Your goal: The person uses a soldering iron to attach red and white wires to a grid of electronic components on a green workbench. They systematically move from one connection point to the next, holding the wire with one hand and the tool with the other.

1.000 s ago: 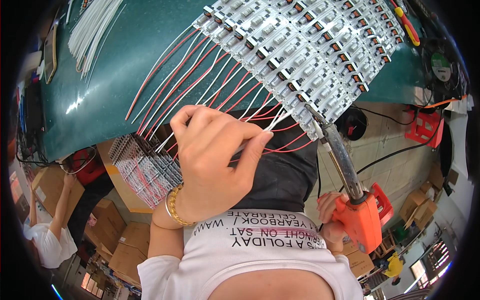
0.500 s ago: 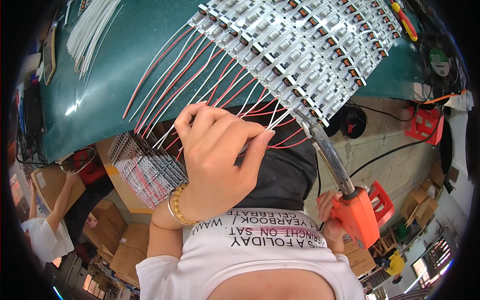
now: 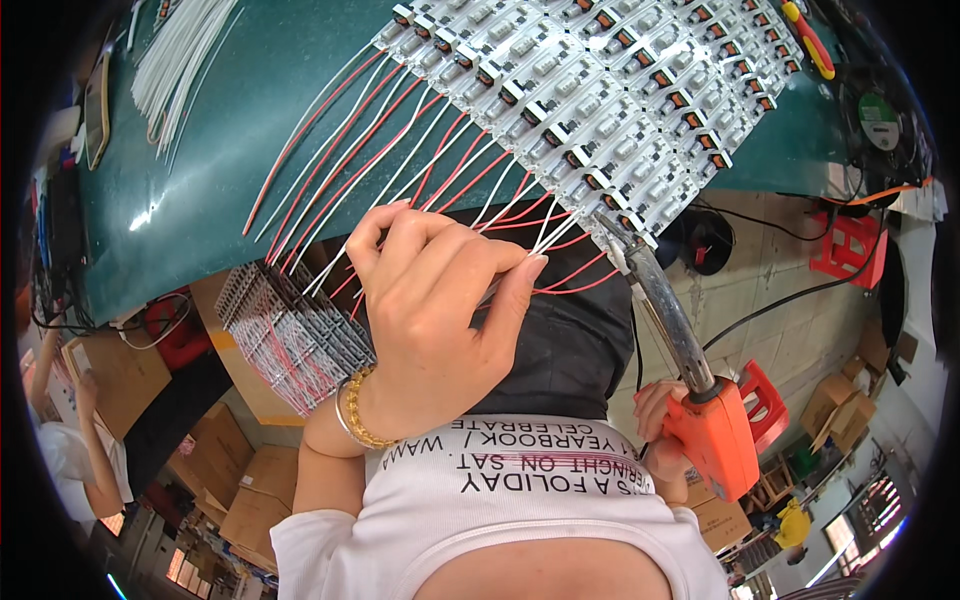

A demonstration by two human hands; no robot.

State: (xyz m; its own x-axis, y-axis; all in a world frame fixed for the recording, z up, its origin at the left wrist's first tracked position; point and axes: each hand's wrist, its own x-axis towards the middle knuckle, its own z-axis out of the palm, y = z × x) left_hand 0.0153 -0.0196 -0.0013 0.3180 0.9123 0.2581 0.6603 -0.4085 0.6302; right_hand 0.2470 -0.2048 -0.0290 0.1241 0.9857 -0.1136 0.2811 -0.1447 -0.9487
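A panel of many small white circuit modules [image 3: 590, 120] lies on the green table, with red and white wires trailing from its near-left edge. My left hand [image 3: 430, 300] is closed in a pinch on white wires [image 3: 546, 232] beside the panel's near corner. In my right hand [image 3: 660, 425] is a soldering gun [image 3: 720, 440] with an orange handle and a long metal barrel. Its tip reaches the near corner of the panel, by the wire ends. The exact contact point is too small to make out.
Loose white wires [image 3: 185, 75] lie at the table's far left. A stack of wired modules [image 3: 290, 340] sits on a box below the table edge. At the right are a red-yellow screwdriver [image 3: 810, 42], a fan [image 3: 878, 125] and a red stool [image 3: 845, 255]. Another person [image 3: 85, 460] works at the left.
The soldering gun's barrel has shifted very slightly to the right. My left hand keeps nearly the same place and pinch. At the left, the other person's arms have moved.
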